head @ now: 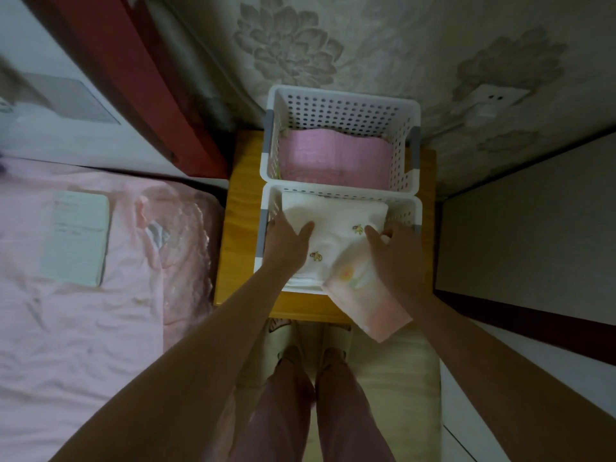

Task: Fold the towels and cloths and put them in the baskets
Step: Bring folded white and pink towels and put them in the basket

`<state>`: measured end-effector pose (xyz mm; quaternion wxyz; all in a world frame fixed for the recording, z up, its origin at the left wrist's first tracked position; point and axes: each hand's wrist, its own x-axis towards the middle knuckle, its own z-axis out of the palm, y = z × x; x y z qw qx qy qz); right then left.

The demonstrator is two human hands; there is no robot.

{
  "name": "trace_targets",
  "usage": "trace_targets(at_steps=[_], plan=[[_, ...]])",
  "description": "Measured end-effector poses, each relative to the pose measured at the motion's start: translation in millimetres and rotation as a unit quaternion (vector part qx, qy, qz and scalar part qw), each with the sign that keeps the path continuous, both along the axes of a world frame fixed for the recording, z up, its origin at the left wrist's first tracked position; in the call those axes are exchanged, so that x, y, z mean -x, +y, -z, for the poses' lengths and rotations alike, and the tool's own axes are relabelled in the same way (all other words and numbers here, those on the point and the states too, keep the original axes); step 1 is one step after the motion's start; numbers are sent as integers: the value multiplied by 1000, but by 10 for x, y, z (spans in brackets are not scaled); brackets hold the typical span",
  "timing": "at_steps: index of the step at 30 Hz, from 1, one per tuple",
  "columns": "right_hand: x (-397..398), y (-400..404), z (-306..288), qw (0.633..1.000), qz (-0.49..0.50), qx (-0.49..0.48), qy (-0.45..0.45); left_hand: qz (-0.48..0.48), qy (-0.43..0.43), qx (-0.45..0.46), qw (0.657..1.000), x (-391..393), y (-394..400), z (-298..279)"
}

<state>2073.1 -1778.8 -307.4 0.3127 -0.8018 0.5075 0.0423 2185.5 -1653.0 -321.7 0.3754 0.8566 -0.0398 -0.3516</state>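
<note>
So the closest thing in play is the pale pink cloth [370,301], folded into a soft rectangle and hanging over the front rim of the near basket [405,208], partly out over the table [240,228] edge. The right hand [396,258] is lying on top of it with fingers [373,233] fairly straight, pressing more than gripping as far as I can tell. The left hand [286,241] is flattening the white towel [333,228] already sitting in that basket, fingers spread and holding nothing. That towel is looking thick and plush, with little embroidered animals on it.

Just behind, the far basket [343,105] is holding a folded pink towel [336,161] with a ribbed weave. Both baskets are white perforated plastic with grey handles, touching each other on a glossy yellow wood top.

My guess is the job's getting close: two pieces are in, one is going in. A mint folded cloth [76,238] is waiting on the wrinkly pink bed [83,328] off to the left.
</note>
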Motion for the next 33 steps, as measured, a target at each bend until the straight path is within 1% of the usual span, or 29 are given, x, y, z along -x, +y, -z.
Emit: trace_targets(at_steps=[2, 3, 4, 6, 7, 8, 11, 12, 14, 16, 18, 20, 22, 25, 28, 30, 31, 33], plan=[[-16, 67, -204, 999, -27, 7, -36, -1, -55, 33, 998, 34, 34, -237], [-48, 109, -312, 998, -42, 0, -41, 1, -46, 58, 997, 46, 55, -363], [-96, 148, -405, 997, -52, -15, -48, 17, -8, 87, 996, 54, 81, -471], [-240, 231, -567, 994, -50, -49, -86, 97, 87, 108, 986, 72, 185, -672], [-337, 279, -635, 992, -40, -58, -108, 129, 107, 112, 980, 69, 270, -745], [-442, 330, -682, 990, -34, -59, -127, 130, 116, 126, 977, 52, 372, -803], [-787, 576, -778, 984, -49, -58, -163, 32, 131, 155, 979, -70, 767, -930], [-907, 687, -782, 979, -68, -81, -175, -7, 123, 153, 981, -125, 927, -936], [-1139, 966, -783, 960, -131, -181, -167, -112, 107, 146, 977, -220, 1296, -911], [-1325, 1279, -715, 932, -215, -280, -81, -228, 79, 144, 960, -287, 1703, -820], [-1460, 1604, -540, 898, -268, -350, 0, -321, 35, 123, 939, -319, 2115, -677], [-1551, 1950, -285, 872, -308, -379, 32, -389, 1, 88, 917, -341, 2489, -475], [-1610, 2308, -2, 864, -352, -356, 46, -417, -24, 28, 908, -359, 2788, -236], [-1685, 2783, 290, 871, -391, -296, 30, -421, -33, -49, 905, -403, 3102, 96], [-1700, 2990, 486, 874, -422, -241, 15, -429, -45, -123, 894, -492, 3213, 207], [-1636, 2950, 417, 874, -433, -219, -16, -389, -119, -177, 896, -518, 3148, 151], [-1570, 2866, 326, 871, -436, -222, -43, -348, -162, -167, 908, -513, 3050, 101], [-1387, 2597, 81, 857, -452, -230, -92, -228, -224, -96, 943, -467, 2730, -59]])
